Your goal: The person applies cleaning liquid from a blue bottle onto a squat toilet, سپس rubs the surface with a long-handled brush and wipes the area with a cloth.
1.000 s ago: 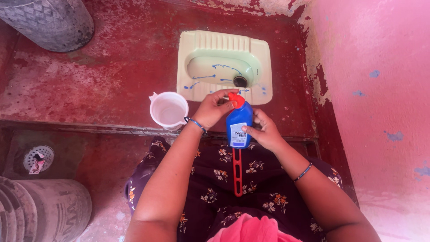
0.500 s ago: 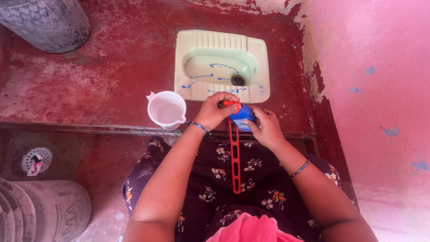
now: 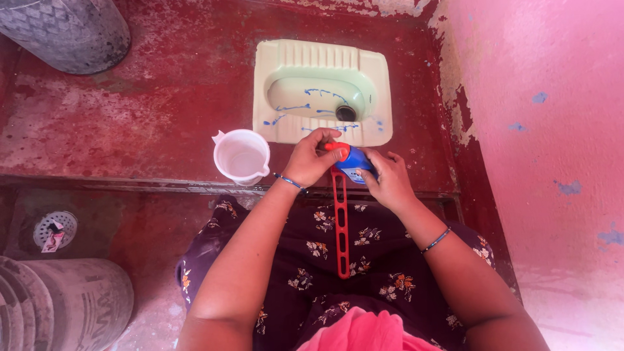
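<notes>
Just in front of the person's lap, over the near edge of the raised red floor, both hands meet on a blue bottle with a red cap. The left hand has its grip closed around the cap, fingers curled over the top and thumb against the side. The right hand wraps the bottle's body from the other side, its grip holding the blue plastic so that only a small part of it and a bit of pale label show between the two hands. The bottle lies tilted, cap end toward the left hand. Each wrist wears a thin blue bangle.

Directly below the bottle, a long red slotted handle runs down across the dark floral skirt; whether its upper end touches the bottle cannot be told.

Just left of the left hand stands a white plastic mug on the red floor. Beyond the hands, a pale green squat toilet pan is set into the floor, streaked with blue liquid around its bowl. A pink wall with flaking paint rises on the right. Grey buckets sit at the upper left and lower left, with a round floor drain between them.
</notes>
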